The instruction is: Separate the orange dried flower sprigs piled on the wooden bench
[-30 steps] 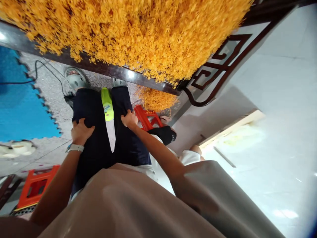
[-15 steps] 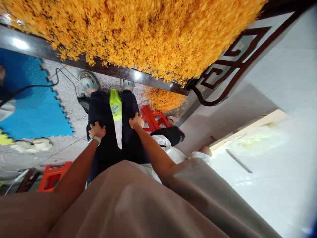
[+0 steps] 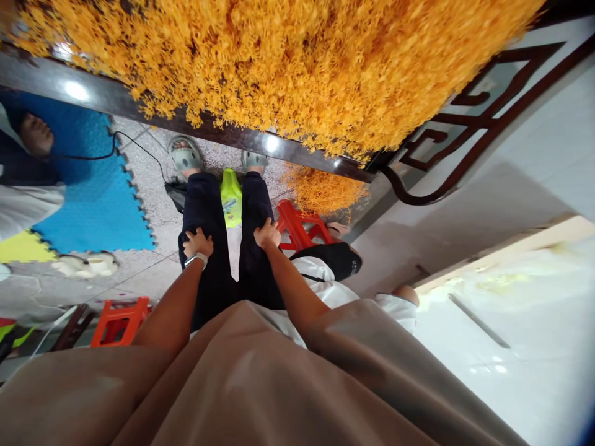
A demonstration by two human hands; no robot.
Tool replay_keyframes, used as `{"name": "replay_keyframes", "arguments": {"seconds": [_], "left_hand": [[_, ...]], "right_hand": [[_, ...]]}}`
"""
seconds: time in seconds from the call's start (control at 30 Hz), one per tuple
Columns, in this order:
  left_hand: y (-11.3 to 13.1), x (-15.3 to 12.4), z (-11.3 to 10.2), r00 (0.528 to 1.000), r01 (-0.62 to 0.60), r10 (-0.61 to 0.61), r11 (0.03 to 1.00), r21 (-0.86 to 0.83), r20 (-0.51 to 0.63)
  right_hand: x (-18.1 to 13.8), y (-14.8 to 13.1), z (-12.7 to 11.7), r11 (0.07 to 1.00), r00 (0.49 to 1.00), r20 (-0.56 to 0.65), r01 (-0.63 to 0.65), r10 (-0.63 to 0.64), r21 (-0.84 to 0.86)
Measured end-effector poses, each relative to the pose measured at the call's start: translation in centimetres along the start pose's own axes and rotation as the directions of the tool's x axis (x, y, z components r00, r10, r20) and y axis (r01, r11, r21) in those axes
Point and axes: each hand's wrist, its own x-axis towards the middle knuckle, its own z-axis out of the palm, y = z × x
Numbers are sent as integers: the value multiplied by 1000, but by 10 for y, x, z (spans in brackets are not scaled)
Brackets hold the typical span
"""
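I look straight down over my beige top (image 3: pixel 260 384) at my legs in dark trousers (image 3: pixel 209 279). My left hand (image 3: pixel 198 243), with a grey watch on the wrist, lies on the left knee with its fingers spread. My right hand (image 3: pixel 267 234) sits on the right knee, fingers curled down over the cloth. Neither hand holds a loose object. A green bottle (image 3: pixel 231 198) stands on the floor between my shins. Grey sandals (image 3: pixel 186 156) are on my feet. A big heap of thin orange strands (image 3: pixel 288 68) covers the dark tabletop (image 3: pixel 93 96) ahead.
A red stool (image 3: pixel 297 226) with more orange strands (image 3: pixel 323 189) stands right of my legs; an orange stool (image 3: pixel 118 319) is at lower left. A blue foam mat (image 3: pixel 93 198) and cable lie left, where another person (image 3: pixel 28 186) sits. A person in white (image 3: pixel 325 279) is close on my right.
Both hands have slid down my thighs to the knees, the left one farthest. The view has pulled back and swung left, bringing the person at the left into sight.
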Motion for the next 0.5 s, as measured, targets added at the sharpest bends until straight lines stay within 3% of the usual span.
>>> {"name": "replay_keyframes", "arguments": {"seconds": [0.3, 0.5], "left_hand": [[6, -6, -11, 998, -29, 29, 1000, -3, -47], [18, -18, -60, 982, -139, 133, 990, -35, -134]], "right_hand": [[-4, -1, -10, 1000, 1000, -19, 15, -15, 16], [-14, -16, -61, 995, 993, -75, 97, -94, 34]]}}
